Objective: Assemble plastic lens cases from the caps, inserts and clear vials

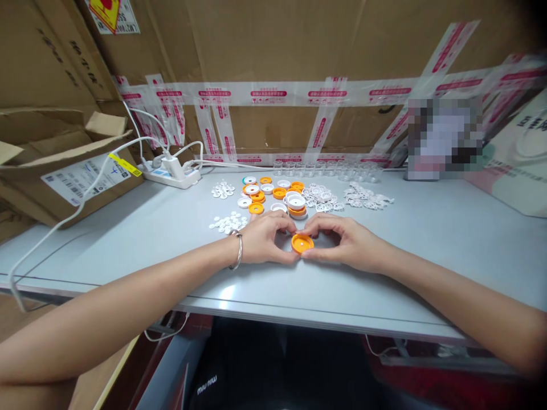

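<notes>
Between my two hands, just above or on the grey table, is a round orange plastic cap (302,244) with a raised rim and a small white dot at its centre. My left hand (269,238) pinches its left side, thumb in front and fingers behind. From the right, my right hand (337,238) grips the same cap with thumb and fingertips. Right behind it stands a small stack of white and orange caps (296,202). Loose orange and white caps (256,196) lie beyond my left hand. Small white discs (228,222) are spread beside my left fingers.
White cut-out plastic pieces (367,197) lie in piles at the back right. Clear cups (329,169) line the rear edge. A power strip (173,173) with white cables and an opened cardboard box (68,165) are at left. Taped cardboard (265,128) forms the back wall.
</notes>
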Demonstrator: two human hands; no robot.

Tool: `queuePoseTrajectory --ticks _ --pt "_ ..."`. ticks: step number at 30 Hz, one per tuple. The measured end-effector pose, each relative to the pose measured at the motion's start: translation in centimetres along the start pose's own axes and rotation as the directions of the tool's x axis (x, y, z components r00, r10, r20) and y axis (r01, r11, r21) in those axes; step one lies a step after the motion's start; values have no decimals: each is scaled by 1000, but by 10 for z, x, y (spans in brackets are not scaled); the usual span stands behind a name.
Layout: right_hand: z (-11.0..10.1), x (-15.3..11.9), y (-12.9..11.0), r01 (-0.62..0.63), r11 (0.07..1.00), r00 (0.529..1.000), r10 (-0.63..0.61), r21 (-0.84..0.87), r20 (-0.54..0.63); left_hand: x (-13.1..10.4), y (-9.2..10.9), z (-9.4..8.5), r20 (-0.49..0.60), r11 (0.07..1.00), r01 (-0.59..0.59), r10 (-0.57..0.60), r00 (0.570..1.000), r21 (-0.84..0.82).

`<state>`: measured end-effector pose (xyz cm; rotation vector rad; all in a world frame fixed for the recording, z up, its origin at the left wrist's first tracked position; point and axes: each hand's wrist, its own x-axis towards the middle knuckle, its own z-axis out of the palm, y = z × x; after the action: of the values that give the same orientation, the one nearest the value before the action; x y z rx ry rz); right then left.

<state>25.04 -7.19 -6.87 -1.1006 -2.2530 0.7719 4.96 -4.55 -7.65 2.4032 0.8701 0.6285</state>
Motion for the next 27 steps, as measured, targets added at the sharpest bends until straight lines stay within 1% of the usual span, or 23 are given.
queuePoseTrajectory --ticks 8,12,15,19,21,23,25,27 --pt "3 -2 -7 -25 999 998 23 -39 -53 -1 1 1 -10 999 -14 15 1000 34" --pt "4 -3 -7 -65 997 996 63 -29 -70 0 0 1 -24 999 -24 25 999 39" --pt "5 -3 -5 -70 997 996 69 -18 -59 -1 0 1 -31 999 -26 27 999 38" --pt "5 -4 -3 -86 996 993 87 25 -75 -1 0 1 -13 999 -19 20 1000 41" --pt "4 -3 -3 -114 991 990 119 65 -73 0 1 0 -8 1000 -7 8 1000 19" --pt "3 -3 -3 -155 978 986 162 142 -44 1 1 -1 -8 999 14 -14 1000 -44" --pt "2 -3 -3 -179 951 982 188 253 -15 2 2 -4 -1 988 39 -40 999 -150" --pt "2 -2 -3 -166 913 982 187 373 -19 3 4 -9 -7 963 55 -59 998 -264"
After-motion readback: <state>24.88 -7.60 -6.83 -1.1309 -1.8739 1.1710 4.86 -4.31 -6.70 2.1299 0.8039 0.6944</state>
